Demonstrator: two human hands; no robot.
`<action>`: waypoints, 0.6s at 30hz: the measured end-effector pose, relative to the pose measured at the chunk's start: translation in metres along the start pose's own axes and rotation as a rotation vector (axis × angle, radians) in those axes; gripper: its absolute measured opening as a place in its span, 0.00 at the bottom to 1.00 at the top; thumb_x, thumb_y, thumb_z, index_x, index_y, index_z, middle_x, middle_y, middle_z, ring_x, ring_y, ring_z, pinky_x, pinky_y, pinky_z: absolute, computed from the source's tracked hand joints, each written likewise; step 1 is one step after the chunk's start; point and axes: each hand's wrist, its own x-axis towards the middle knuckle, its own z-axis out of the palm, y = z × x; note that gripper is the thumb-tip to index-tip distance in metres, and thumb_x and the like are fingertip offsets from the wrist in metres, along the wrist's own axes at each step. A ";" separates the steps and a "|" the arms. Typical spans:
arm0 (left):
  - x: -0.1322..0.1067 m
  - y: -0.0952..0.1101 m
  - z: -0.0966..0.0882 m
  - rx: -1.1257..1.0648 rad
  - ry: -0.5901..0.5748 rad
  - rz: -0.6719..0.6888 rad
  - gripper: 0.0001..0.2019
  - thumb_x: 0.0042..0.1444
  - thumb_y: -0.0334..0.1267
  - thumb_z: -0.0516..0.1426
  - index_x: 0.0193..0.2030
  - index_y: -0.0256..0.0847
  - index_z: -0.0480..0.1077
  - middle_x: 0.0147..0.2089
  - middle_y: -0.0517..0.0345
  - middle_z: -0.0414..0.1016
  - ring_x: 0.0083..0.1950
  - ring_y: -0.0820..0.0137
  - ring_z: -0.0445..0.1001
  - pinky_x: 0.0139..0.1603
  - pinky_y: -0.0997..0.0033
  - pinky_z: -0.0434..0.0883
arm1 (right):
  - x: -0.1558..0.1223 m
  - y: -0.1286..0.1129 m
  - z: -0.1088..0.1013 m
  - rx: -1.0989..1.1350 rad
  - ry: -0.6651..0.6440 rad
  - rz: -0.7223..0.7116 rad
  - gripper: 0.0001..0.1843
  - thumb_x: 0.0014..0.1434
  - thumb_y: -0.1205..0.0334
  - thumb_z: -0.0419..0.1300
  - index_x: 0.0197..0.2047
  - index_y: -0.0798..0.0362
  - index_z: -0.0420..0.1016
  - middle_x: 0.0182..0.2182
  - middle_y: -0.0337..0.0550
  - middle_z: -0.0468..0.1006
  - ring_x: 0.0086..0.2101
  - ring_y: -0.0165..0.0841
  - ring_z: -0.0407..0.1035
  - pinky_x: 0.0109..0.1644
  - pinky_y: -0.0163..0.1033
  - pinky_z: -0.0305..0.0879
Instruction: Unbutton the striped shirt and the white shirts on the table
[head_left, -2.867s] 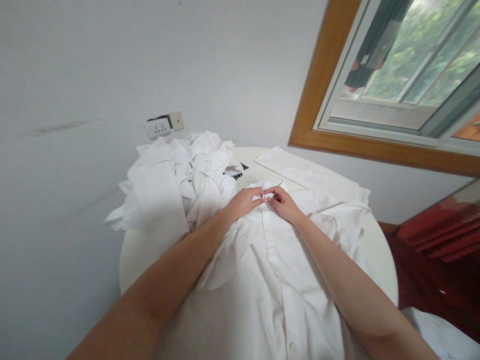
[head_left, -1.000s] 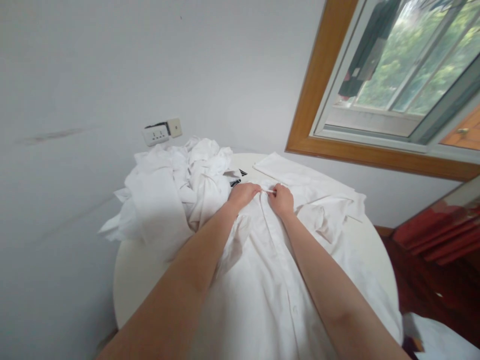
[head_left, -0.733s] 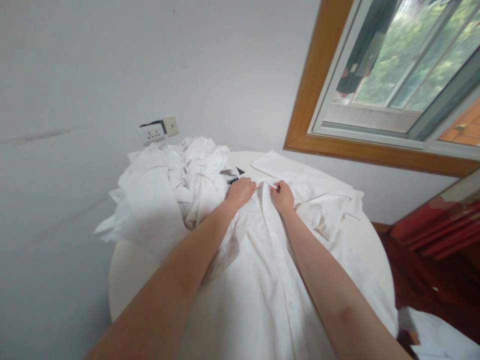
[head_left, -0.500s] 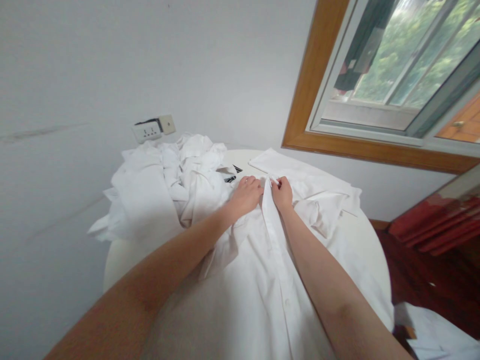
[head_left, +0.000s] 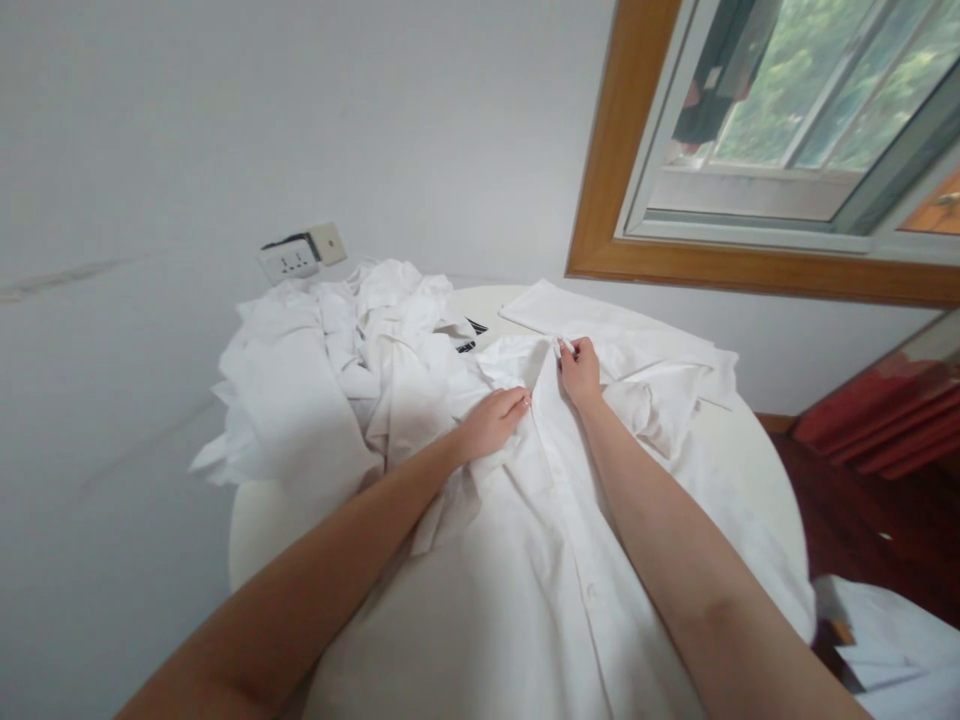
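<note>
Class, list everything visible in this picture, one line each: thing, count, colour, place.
shirt: one, white, spread button-side up on the table
heap of clothes: one, white, table's far left
folded garment: one, white, table's far edge
table: one, round, cream, against the wall
socket: one, white, on the wall behind the heap
window: one, wooden frame, upper right
left hand: one, bare, resting on the shirt
right hand: one, bare, pinching the shirt's front edge near the collar
</note>
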 end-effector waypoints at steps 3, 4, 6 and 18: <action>-0.001 0.004 -0.002 -0.028 -0.007 -0.021 0.11 0.65 0.39 0.44 0.39 0.41 0.66 0.37 0.58 0.73 0.42 0.69 0.70 0.47 0.70 0.67 | 0.001 -0.001 -0.005 0.032 0.011 0.037 0.10 0.59 0.55 0.55 0.29 0.49 0.60 0.21 0.32 0.63 0.25 0.31 0.58 0.33 0.36 0.53; -0.002 0.006 -0.002 -0.026 -0.003 -0.032 0.11 0.65 0.39 0.45 0.40 0.41 0.66 0.38 0.58 0.73 0.42 0.69 0.71 0.47 0.71 0.67 | 0.000 -0.001 -0.006 0.040 0.014 0.044 0.11 0.59 0.55 0.55 0.29 0.49 0.60 0.21 0.32 0.64 0.25 0.31 0.58 0.33 0.36 0.53; -0.004 0.009 -0.002 -0.003 0.014 -0.054 0.10 0.64 0.39 0.46 0.41 0.41 0.67 0.39 0.57 0.74 0.43 0.69 0.71 0.46 0.72 0.67 | 0.000 -0.002 -0.007 0.056 0.016 0.047 0.11 0.59 0.53 0.55 0.29 0.49 0.60 0.20 0.32 0.64 0.25 0.31 0.59 0.33 0.36 0.54; -0.012 0.019 0.003 0.298 0.059 -0.163 0.14 0.64 0.48 0.48 0.45 0.46 0.71 0.34 0.60 0.77 0.34 0.68 0.74 0.33 0.73 0.63 | -0.005 -0.006 -0.007 0.114 -0.090 0.005 0.11 0.58 0.53 0.55 0.30 0.49 0.60 0.20 0.32 0.66 0.24 0.30 0.60 0.31 0.35 0.56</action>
